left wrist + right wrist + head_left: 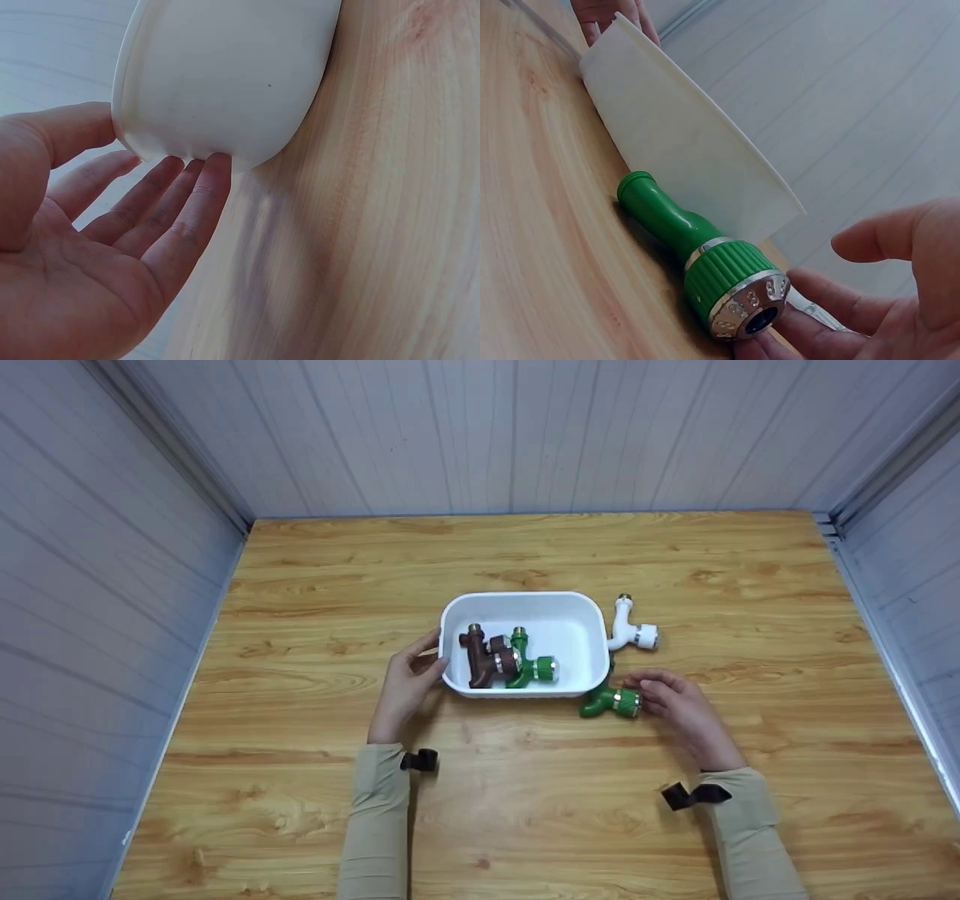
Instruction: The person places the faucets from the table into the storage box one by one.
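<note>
A white plastic tub (574, 641) stands in the middle of the table. My left hand (405, 690) is at its left end, fingertips against the outer wall and thumb at the rim, as the left wrist view shows. Inside lie brown taps (481, 660) and a green tap (521, 675) with brass threads. Another green tap (600, 701) lies outside, by the tub's front right corner. Beside its ribbed knob is my right hand (686, 716); the right wrist view shows fingers (832, 300) at the knob's silver end and the thumb held apart.
A white tap (624, 628) lies right of the tub, its spout at the wall. The wood-grain table (300, 825) is bounded by pale panels (480, 435) at the back and sides. Both sleeved wrists carry black straps (420, 760).
</note>
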Demonstrator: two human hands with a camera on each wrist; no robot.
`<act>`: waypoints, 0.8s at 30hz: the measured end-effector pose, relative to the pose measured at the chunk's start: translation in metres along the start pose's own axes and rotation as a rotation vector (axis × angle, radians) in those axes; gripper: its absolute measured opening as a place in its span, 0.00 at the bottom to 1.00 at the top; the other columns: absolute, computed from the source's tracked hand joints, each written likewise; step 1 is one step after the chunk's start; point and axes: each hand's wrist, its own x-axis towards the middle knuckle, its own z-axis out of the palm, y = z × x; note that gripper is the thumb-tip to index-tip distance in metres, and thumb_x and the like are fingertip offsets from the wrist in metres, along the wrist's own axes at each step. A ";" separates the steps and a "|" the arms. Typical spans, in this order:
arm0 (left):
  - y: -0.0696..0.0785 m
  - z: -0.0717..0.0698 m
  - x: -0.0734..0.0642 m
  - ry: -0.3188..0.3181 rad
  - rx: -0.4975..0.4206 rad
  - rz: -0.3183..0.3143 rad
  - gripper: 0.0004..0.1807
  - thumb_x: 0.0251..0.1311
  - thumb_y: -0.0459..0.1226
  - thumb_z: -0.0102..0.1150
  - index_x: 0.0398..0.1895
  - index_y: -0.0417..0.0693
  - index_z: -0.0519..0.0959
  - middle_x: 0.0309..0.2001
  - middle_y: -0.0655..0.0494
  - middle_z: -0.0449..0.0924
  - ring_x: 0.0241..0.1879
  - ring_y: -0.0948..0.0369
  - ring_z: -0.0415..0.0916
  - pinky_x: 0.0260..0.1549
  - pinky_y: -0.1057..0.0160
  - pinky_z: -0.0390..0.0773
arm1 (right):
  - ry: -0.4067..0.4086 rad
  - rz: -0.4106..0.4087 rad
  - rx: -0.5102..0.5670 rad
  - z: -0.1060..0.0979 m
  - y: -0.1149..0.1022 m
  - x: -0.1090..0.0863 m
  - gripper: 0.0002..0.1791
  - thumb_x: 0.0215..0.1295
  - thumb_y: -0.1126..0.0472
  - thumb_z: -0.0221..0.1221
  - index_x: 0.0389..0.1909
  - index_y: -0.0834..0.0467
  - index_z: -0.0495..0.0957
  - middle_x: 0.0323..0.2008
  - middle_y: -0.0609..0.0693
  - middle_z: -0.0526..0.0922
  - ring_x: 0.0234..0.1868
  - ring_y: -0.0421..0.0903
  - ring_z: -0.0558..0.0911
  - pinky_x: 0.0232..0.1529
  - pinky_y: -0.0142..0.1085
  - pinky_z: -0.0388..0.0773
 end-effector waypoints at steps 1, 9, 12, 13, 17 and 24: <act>0.000 0.000 0.000 0.000 -0.004 -0.001 0.26 0.60 0.23 0.58 0.63 0.35 0.70 0.56 0.37 0.72 0.51 0.45 0.75 0.44 0.60 0.82 | 0.005 -0.001 -0.007 0.000 0.001 0.000 0.23 0.71 0.64 0.50 0.60 0.76 0.64 0.53 0.62 0.77 0.52 0.43 0.78 0.51 0.33 0.77; 0.000 0.000 0.001 -0.004 -0.030 0.003 0.26 0.60 0.23 0.58 0.63 0.35 0.69 0.56 0.35 0.72 0.51 0.43 0.75 0.44 0.55 0.82 | -0.009 -0.009 -0.094 0.001 0.004 0.000 0.28 0.62 0.68 0.61 0.61 0.73 0.65 0.58 0.69 0.71 0.52 0.42 0.77 0.52 0.30 0.77; -0.002 0.000 0.001 -0.005 -0.032 0.002 0.26 0.60 0.24 0.58 0.64 0.35 0.69 0.56 0.35 0.72 0.52 0.43 0.75 0.45 0.56 0.82 | -0.020 -0.009 -0.125 0.001 0.004 -0.001 0.29 0.60 0.69 0.63 0.61 0.72 0.65 0.58 0.69 0.71 0.53 0.44 0.77 0.52 0.30 0.77; -0.002 0.000 0.001 -0.006 -0.033 -0.003 0.26 0.60 0.24 0.58 0.64 0.35 0.69 0.57 0.35 0.72 0.52 0.44 0.75 0.45 0.57 0.82 | -0.020 -0.006 -0.131 0.001 0.004 -0.001 0.30 0.59 0.70 0.63 0.61 0.72 0.65 0.59 0.69 0.71 0.53 0.45 0.77 0.52 0.31 0.77; 0.000 0.000 0.000 -0.011 -0.038 -0.023 0.27 0.60 0.24 0.58 0.64 0.35 0.68 0.58 0.33 0.70 0.53 0.43 0.73 0.46 0.58 0.81 | -0.019 -0.001 -0.146 0.002 0.005 -0.002 0.31 0.57 0.73 0.64 0.61 0.71 0.65 0.59 0.68 0.70 0.53 0.46 0.77 0.52 0.31 0.77; 0.022 0.002 -0.007 -0.040 -0.030 -0.024 0.27 0.61 0.22 0.55 0.64 0.28 0.65 0.58 0.28 0.68 0.54 0.38 0.71 0.48 0.56 0.80 | -0.029 -0.048 -0.214 0.002 0.005 -0.002 0.30 0.56 0.75 0.63 0.59 0.73 0.66 0.57 0.69 0.72 0.52 0.45 0.77 0.53 0.30 0.76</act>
